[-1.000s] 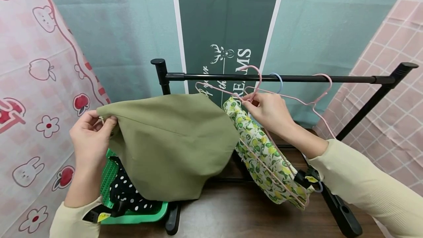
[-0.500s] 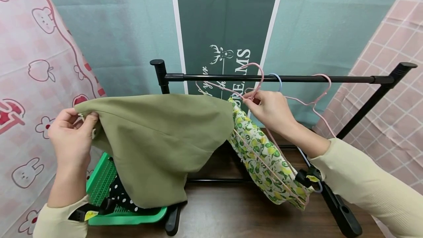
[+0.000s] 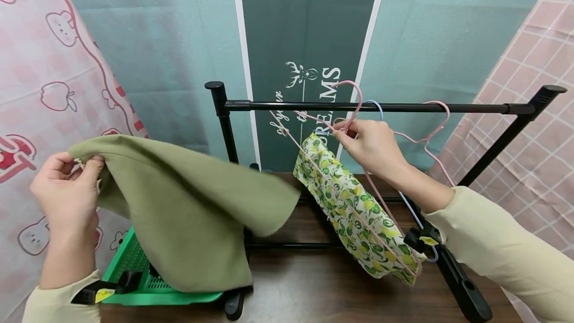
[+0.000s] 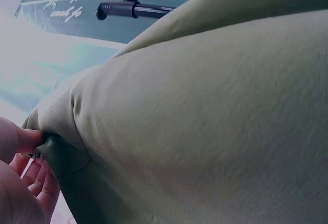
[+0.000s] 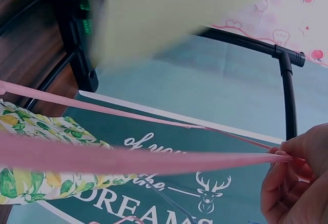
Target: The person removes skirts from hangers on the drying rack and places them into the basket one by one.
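Observation:
My left hand (image 3: pixel 67 193) pinches one corner of an olive-green cloth garment (image 3: pixel 179 218) between thumb and fingers, out at the left. The garment hangs down from there, its free end spread towards the middle. In the left wrist view its fabric (image 4: pixel 205 111) fills most of the picture. My right hand (image 3: pixel 376 146) pinches a pink hanger (image 3: pixel 359 94) just below its hook, near the rack's bar. That hanger's two long arms (image 5: pixel 128 157) run out bare in the right wrist view. Behind it hangs a lemon-print garment (image 3: pixel 350 208).
A black clothes rack (image 3: pixel 291 106) stands on the brown table (image 3: pixel 305 288). On its bar hang a blue hanger (image 3: pixel 376 102) and another pink hanger (image 3: pixel 441 123). A green basket (image 3: pixel 157 298) sits at lower left, its dark contents mostly hidden by the olive-green garment.
My left hand has moved left and slightly down, drawing the olive-green garment away from the pink hanger, whose long arm now shows uncovered. My right hand stays almost in place; the hanger tilts slightly.

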